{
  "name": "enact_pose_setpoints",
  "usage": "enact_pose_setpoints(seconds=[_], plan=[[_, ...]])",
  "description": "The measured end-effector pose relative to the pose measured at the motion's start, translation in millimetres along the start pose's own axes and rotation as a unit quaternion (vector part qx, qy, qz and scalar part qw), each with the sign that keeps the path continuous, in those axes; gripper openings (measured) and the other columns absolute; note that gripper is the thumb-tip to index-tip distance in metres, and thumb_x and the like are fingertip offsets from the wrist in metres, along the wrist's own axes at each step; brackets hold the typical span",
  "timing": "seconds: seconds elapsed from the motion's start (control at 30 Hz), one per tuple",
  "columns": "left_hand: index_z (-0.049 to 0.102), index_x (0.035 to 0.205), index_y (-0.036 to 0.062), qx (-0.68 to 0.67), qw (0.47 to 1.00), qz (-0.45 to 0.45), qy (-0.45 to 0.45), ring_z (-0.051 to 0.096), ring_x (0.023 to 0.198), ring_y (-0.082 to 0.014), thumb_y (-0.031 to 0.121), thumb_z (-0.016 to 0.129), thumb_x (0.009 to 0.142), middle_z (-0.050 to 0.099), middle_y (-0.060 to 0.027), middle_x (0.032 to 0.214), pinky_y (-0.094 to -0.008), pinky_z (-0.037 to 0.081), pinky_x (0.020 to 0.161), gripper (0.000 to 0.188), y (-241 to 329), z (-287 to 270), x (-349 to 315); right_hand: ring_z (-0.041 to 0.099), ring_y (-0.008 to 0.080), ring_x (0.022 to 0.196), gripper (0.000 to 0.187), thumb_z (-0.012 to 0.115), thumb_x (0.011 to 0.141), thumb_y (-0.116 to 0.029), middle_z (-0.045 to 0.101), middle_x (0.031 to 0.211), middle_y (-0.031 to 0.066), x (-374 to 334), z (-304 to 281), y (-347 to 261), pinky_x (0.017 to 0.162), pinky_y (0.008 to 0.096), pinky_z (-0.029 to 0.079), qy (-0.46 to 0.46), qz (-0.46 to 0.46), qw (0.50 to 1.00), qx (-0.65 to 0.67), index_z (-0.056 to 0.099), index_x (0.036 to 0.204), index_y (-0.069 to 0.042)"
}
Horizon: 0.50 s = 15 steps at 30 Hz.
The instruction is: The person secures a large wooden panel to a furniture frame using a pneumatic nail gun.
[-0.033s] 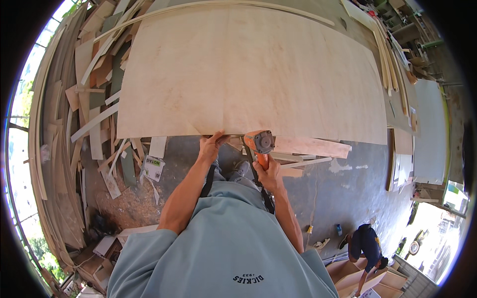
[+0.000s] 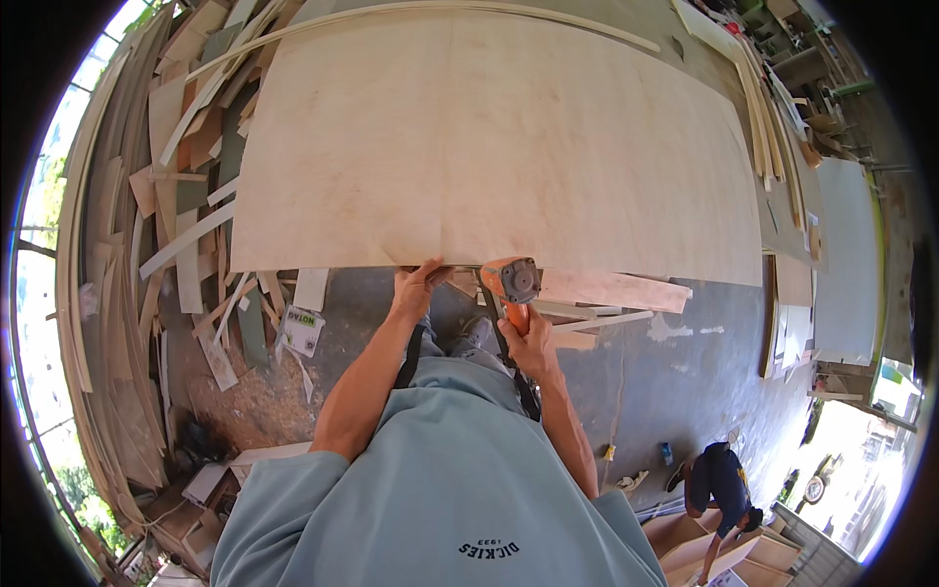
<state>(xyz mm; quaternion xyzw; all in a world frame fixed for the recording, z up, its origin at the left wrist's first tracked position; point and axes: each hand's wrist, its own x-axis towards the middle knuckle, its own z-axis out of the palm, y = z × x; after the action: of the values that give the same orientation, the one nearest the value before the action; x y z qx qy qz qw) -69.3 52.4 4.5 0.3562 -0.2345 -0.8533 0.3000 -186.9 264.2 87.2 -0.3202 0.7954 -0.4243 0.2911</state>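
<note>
A large pale plywood sheet point(image 2: 489, 137) lies flat in front of me. My left hand point(image 2: 419, 283) grips its near edge, thumb on top and the other fingers mostly hidden under the board. To the right of it, my right hand point(image 2: 530, 345) is wrapped round the handle of an orange nail gun point(image 2: 509, 281) with a dark round cap. The head of the nail gun is up at the sheet's near edge; its tip is hidden, so I cannot tell whether it touches the wood.
Wood offcuts point(image 2: 196, 137) are heaped along the left. Below the sheet's near edge lies a reddish board point(image 2: 616, 290) with thin strips. Long strips point(image 2: 758, 127) run along the right side. At the lower right, a person point(image 2: 722, 484) bends over an open wooden box point(image 2: 675, 536).
</note>
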Motion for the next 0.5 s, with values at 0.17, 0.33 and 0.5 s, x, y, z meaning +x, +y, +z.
enact_pose_setpoints(seconds=[0.17,0.33,0.5], plan=[[0.056,0.109,-0.0050,0.009,1.000,-0.003,0.006,0.069,0.091,-0.0255,-0.001,0.068,0.086,0.066,-0.0132,0.101,-0.0386,0.061,0.083,0.027,-2,1,0,0.054,0.0134,0.046,0.025,0.067,0.089,-0.018,0.057,0.062,0.0074,1,3,-5,0.045,0.0310,0.043,-0.009,-0.010,1.000,0.011,0.059,0.099,0.003],[0.058,0.109,-0.0048,0.011,1.000,0.002,0.008,0.069,0.091,-0.0253,0.001,0.069,0.086,0.066,-0.0133,0.101,-0.0382,0.061,0.083,0.025,1,8,-3,0.055,0.0163,0.049,0.023,0.066,0.089,-0.017,0.059,0.066,0.0102,3,4,-15,0.049,0.0339,0.044,-0.027,-0.001,0.999,-0.017,0.060,0.100,0.002],[0.057,0.110,-0.0051,0.016,1.000,0.001,0.001,0.069,0.091,-0.0258,0.001,0.068,0.087,0.066,-0.0144,0.102,-0.0378,0.061,0.083,0.026,3,9,-4,0.060,0.0434,0.067,0.026,0.067,0.087,-0.021,0.061,0.072,0.0238,3,7,-24,0.061,0.0452,0.046,-0.024,-0.004,1.000,-0.004,0.057,0.096,0.002]])
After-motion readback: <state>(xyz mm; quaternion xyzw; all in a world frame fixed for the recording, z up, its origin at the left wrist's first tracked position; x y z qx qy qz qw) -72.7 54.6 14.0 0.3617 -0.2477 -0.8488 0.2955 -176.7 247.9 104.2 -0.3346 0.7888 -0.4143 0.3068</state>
